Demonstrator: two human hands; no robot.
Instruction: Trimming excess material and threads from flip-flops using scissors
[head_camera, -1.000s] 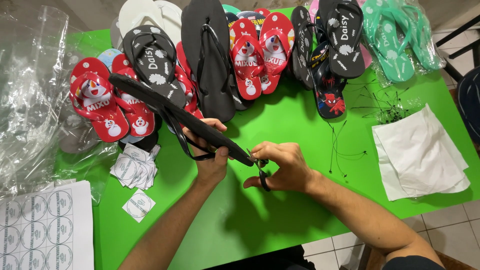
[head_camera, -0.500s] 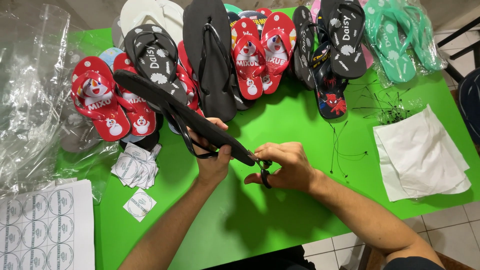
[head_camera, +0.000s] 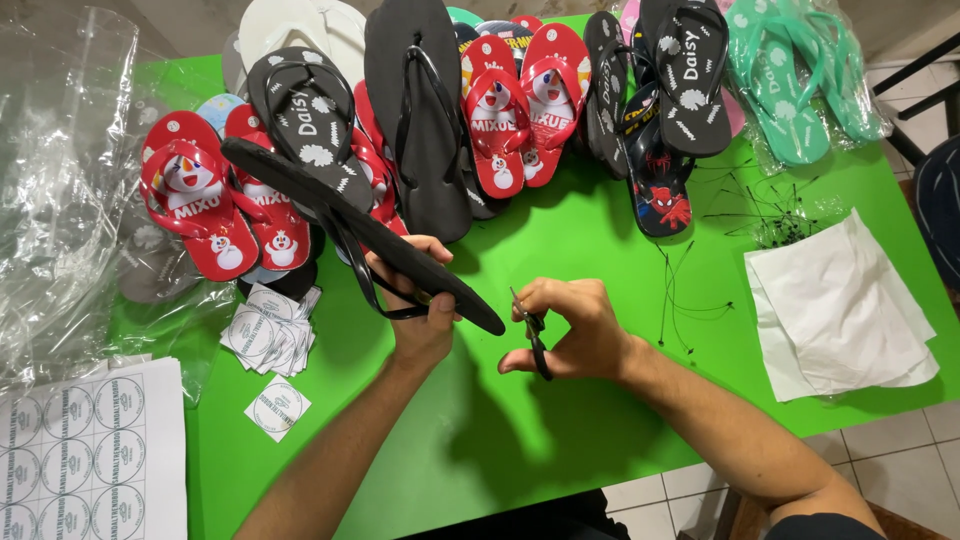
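Observation:
My left hand (head_camera: 422, 302) grips a black flip-flop (head_camera: 330, 215) by its middle, holding it tilted above the green table (head_camera: 520, 440), heel end toward the upper left. Its straps hang below the sole next to my fingers. My right hand (head_camera: 575, 330) holds small black scissors (head_camera: 533, 335) just right of the flip-flop's near tip, with a small gap between blade and sole.
Rows of flip-flops lie along the far edge: red cartoon pairs (head_camera: 200, 205), black ones (head_camera: 420, 110), teal ones (head_camera: 800, 80). Clear plastic bags (head_camera: 60, 200) and round sticker sheets (head_camera: 85, 450) lie at left. White paper (head_camera: 840, 310) and thin black ties (head_camera: 770, 215) lie at right.
My right hand with the scissors has drawn a little away from the flip-flop's tip, where it was touching before. The flip-flop stays in my left hand.

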